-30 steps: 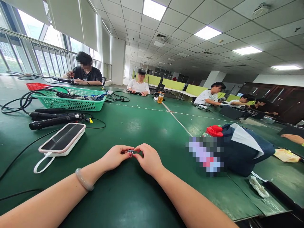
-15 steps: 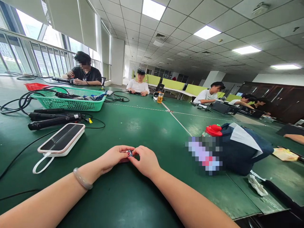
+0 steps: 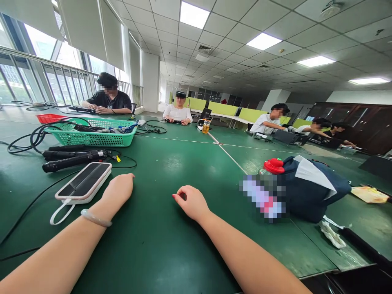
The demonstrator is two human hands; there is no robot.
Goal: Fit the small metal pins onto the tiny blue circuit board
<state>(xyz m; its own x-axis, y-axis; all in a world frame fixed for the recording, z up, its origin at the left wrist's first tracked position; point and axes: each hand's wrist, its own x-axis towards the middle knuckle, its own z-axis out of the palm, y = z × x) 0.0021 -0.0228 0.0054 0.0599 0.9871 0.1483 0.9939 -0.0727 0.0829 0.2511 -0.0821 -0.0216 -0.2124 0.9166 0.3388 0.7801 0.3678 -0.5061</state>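
Note:
My left hand (image 3: pixel 119 190) is closed, back of the hand up, just right of a phone (image 3: pixel 84 183) with a white cable loop; what it holds, if anything, is hidden. A pale bangle (image 3: pixel 96 219) circles that wrist. Over the middle of the green table (image 3: pixel 159 245), my right hand (image 3: pixel 192 204) is curled, thumb and index fingertips close together. Nothing can be made out between them. The small shiny item from the earlier frame cannot be seen.
A green basket (image 3: pixel 92 139) with cables and black tools (image 3: pixel 73 160) lies at the left. A dark blue bag (image 3: pixel 312 192), a red-lidded jar (image 3: pixel 274 166) and crumpled tissue (image 3: pixel 333 234) stand at the right. Several people sit around the tables.
My hands have parted. The left has moved left towards the phone, while the right has stayed nearly in place. The small shiny item between them is out of sight.

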